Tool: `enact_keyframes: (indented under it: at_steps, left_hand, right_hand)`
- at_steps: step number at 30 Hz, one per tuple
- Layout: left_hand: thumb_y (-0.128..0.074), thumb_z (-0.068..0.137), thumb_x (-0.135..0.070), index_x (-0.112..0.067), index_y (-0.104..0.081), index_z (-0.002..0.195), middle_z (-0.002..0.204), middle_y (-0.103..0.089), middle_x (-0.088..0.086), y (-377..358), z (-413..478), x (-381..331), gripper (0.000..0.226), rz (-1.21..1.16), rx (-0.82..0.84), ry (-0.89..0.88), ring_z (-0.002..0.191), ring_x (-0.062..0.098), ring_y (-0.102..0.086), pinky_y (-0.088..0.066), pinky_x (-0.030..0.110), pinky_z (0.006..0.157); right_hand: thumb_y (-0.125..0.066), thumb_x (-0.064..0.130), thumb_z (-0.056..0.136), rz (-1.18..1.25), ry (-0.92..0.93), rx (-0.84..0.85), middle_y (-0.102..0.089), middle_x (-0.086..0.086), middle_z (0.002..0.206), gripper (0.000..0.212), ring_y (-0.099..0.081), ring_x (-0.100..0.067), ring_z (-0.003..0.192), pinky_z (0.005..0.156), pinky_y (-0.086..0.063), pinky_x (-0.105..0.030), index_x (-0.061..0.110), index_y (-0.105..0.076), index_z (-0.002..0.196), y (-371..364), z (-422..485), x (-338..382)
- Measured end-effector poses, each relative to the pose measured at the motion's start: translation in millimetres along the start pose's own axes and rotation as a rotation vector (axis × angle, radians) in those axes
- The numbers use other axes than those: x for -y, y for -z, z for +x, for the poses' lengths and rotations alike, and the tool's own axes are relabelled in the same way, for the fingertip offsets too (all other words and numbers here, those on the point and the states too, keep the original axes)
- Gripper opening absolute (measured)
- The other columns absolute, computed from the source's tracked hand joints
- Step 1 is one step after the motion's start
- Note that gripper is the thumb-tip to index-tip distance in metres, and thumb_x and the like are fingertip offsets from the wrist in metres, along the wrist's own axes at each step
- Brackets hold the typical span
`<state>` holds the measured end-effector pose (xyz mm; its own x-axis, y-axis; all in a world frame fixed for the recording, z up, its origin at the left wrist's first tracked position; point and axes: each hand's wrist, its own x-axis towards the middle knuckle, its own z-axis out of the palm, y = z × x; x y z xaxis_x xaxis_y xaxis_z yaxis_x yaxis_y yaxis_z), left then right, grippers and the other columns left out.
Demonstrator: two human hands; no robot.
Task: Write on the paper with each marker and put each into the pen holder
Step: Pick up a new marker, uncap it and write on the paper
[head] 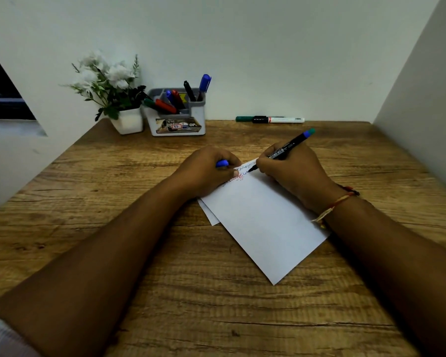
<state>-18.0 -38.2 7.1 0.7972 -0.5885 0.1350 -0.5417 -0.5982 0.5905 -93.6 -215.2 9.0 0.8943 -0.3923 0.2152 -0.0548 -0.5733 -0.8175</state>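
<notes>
White paper (263, 222) lies tilted on the wooden desk (165, 279), with blue and red writing near its far corner. My right hand (291, 171) grips a black marker (286, 149) with a blue-green end, its tip touching the paper. My left hand (209, 171) rests on the paper's far left edge and holds a blue cap (222, 163) in curled fingers. The grey pen holder (178, 117) stands at the back and contains several markers in blue, red, green and black. Two more markers, a green one (243, 119) and a white one (281, 120), lie by the back wall.
A white pot of artificial flowers (119, 99) stands just left of the pen holder. Walls close the desk at the back and the right. A second sheet (211, 215) peeks out under the paper's left edge.
</notes>
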Motion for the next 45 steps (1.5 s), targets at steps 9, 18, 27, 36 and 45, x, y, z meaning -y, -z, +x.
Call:
enact_keyframes:
  at_steps: [9,18,27,36,45]
  left_hand:
    - [-0.067,0.092,-0.024,-0.029,-0.071,0.118,0.123,-0.066,-0.010,-0.5,0.4,0.4,0.027,0.006,0.003,-0.011,0.106,0.008,-0.055,-0.046,0.028,0.086]
    - [-0.067,0.092,-0.023,-0.030,-0.071,0.117,0.122,-0.066,-0.011,-0.9,0.8,2.1,0.026,0.001,-0.006,-0.026,0.103,0.004,-0.054,-0.041,0.023,0.080]
    - [-0.068,0.091,-0.025,-0.031,-0.072,0.115,0.119,-0.067,-0.013,-1.4,1.5,3.2,0.025,-0.019,-0.010,-0.018,0.099,0.003,-0.054,-0.039,0.016,0.073]
    - [-0.067,0.092,-0.022,-0.030,-0.072,0.115,0.119,-0.068,-0.012,-0.5,0.6,1.0,0.025,-0.006,-0.001,-0.023,0.100,0.005,-0.055,-0.043,0.025,0.079]
    - [-0.068,0.091,-0.023,-0.028,-0.070,0.119,0.123,-0.066,-0.010,-0.8,1.6,0.6,0.028,-0.013,0.001,0.002,0.106,0.008,-0.055,-0.046,0.027,0.087]
  right_hand:
    - [-0.070,0.022,0.077,-0.006,0.005,-0.021,-0.071,0.002,0.070,0.009,-0.065,-0.012,0.070,0.064,-0.047,-0.027,0.014,-0.075,0.077,-1.0,0.0,-1.5]
    - [-0.071,0.022,0.078,0.008,0.004,0.002,-0.072,0.000,0.074,0.008,-0.067,-0.015,0.075,0.070,-0.052,-0.032,0.016,-0.076,0.081,-1.2,0.7,-1.7]
    - [-0.070,0.021,0.079,0.056,-0.021,0.007,-0.069,0.002,0.070,0.008,-0.063,-0.013,0.069,0.067,-0.049,-0.030,0.014,-0.075,0.079,-1.4,2.5,-3.7]
    - [-0.069,0.020,0.076,0.042,-0.026,0.005,-0.067,0.003,0.064,0.009,-0.060,-0.011,0.063,0.062,-0.045,-0.028,0.012,-0.074,0.077,-1.0,2.0,-3.2]
    - [-0.070,0.023,0.074,0.039,-0.014,0.022,-0.071,-0.001,0.069,0.010,-0.062,-0.014,0.067,0.064,-0.049,-0.033,0.013,-0.073,0.076,0.7,3.8,-4.4]
